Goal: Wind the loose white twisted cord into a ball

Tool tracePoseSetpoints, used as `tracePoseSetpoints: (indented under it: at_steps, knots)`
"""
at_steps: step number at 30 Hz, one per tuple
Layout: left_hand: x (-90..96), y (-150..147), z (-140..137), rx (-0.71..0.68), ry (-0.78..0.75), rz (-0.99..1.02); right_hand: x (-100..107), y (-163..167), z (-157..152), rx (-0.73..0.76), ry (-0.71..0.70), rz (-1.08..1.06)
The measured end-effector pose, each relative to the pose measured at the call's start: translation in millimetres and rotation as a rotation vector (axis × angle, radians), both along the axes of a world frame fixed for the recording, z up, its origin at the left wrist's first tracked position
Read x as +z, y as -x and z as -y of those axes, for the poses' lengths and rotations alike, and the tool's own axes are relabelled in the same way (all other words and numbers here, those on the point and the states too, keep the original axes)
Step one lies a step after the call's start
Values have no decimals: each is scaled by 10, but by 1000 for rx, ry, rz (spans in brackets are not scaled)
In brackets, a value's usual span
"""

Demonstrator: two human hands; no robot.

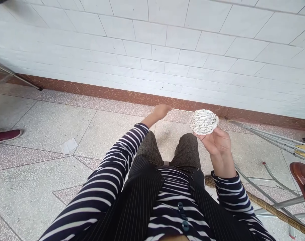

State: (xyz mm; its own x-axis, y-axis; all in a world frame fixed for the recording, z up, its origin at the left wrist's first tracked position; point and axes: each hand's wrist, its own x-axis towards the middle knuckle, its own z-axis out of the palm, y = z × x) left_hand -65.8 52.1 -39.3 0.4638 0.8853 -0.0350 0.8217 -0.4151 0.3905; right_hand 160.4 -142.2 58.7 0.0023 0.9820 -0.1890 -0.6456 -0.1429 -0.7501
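Between my two hands runs a thin, cream-coloured twisted cord [182, 110], nearly straight. My left hand [162, 111] is curled closed on it; my right hand [219, 142] is half open, fingers and thumb gripping the round, white, dark-streaked ball of wound cord [204, 122] from below. Beyond both hands stands a white tiled wall [165, 53]. Left of my left hand, a flat white paper scrap [69, 146] lies on the floor; whether it bears print, I cannot tell.
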Motion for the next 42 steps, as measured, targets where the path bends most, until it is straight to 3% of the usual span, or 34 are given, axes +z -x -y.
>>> tracePoseSetpoints:
  at_steps: [3,6,15,22,31,37,42]
  knots:
    - [-7,-6,49,-21,-22,-68,45,-65,44,21,-13,31]
    - [38,93,34,47,-82,-60,69,-62,71,23,-27,34]
    - [237,198,-243,137,-69,-3,359,70,164,31,-64,33]
    - [62,268,-295,184,26,59,515,-51,338,-44,-120,88]
    - [-97,465,-384,219,101,199,621,-130,287,-124,-139,163]
    - [-76,582,-381,219,155,123,597,-143,320,-138,-131,157]
    - [-188,588,-277,275,153,101,610,-198,345,-142,-132,186]
